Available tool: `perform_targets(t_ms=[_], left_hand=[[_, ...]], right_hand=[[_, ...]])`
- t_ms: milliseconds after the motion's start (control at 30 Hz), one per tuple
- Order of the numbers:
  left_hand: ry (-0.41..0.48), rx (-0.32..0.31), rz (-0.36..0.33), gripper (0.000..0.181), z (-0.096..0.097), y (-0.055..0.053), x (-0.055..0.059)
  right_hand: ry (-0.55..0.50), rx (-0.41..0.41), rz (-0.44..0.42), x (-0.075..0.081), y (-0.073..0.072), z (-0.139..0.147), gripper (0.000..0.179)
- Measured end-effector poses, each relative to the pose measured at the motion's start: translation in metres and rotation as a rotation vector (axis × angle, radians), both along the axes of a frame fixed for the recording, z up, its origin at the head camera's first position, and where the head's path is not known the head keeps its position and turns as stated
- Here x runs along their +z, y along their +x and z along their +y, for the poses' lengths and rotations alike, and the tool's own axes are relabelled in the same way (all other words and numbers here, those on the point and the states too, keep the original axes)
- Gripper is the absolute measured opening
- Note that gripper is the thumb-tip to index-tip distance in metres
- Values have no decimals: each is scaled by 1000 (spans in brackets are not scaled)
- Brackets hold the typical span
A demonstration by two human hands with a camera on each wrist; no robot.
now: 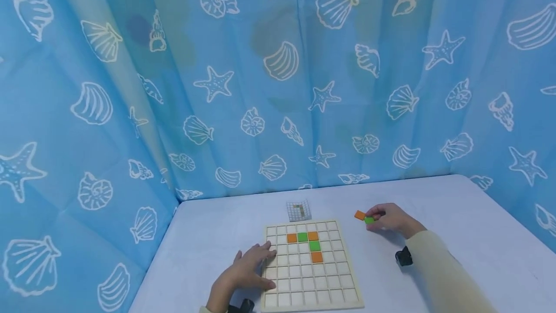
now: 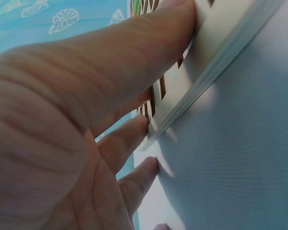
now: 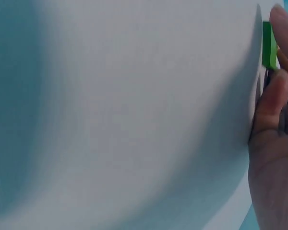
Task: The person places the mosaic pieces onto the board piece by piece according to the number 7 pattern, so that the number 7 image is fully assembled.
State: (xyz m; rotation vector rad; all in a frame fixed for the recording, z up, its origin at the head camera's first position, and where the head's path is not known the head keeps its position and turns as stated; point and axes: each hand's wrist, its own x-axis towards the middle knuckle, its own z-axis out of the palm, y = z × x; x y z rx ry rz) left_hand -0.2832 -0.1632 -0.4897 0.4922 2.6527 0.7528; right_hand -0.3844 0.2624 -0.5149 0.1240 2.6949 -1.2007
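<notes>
A pale wooden grid board (image 1: 312, 307) lies on the table in the head view. Orange and green square tiles fill several cells, a row near the top with a short column below its right end. My left hand (image 1: 249, 269) rests along the board's left edge, with the thumb and fingertips touching its frame; in the left wrist view its fingers (image 2: 129, 143) are spread. Right of the board, my right hand (image 1: 391, 219) pinches a green tile (image 1: 369, 220) at the table surface, between thumb and finger in the right wrist view. A loose orange tile (image 1: 359, 215) lies beside it.
Behind the board lies a small card (image 1: 298, 210) printed with a grid and a coloured pattern. The white table (image 1: 208, 235) is bounded by blue curtains (image 1: 243, 81) with shell and starfish prints at the back and sides.
</notes>
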Motion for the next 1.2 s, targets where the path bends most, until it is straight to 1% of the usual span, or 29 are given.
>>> perform_targets(t_ms=[133, 233, 333, 467, 600, 733, 867, 1000, 1200], left_hand=[[6, 21, -28, 77, 1, 2, -8], [4, 33, -46, 77, 1, 1, -12], [-17, 31, -39, 76, 3, 1, -8], [-45, 26, -15, 74, 6, 1, 1], [-60, 12, 2, 75, 10, -4, 4], [-82, -3, 11, 74, 11, -8, 3], [-90, 10, -4, 73, 9, -6, 2], [-73, 19, -20, 73, 7, -4, 1], [-92, 20, -8, 74, 2, -2, 1]], right_hand=[[9, 28, 9, -2, 5, 1, 38], [41, 25, 11, -1, 7, -4, 36], [90, 23, 10, 3, 7, -10, 32], [172, 42, 20, 14, 5, -16, 29], [234, 80, 50, 24, 4, -19, 24], [226, 128, 124, 26, 5, -25, 16], [206, 175, 208, 27, 6, -42, 14], [175, 182, 218, 34, 11, -67, 16], [102, 203, 213, 42, 26, -99, 12]])
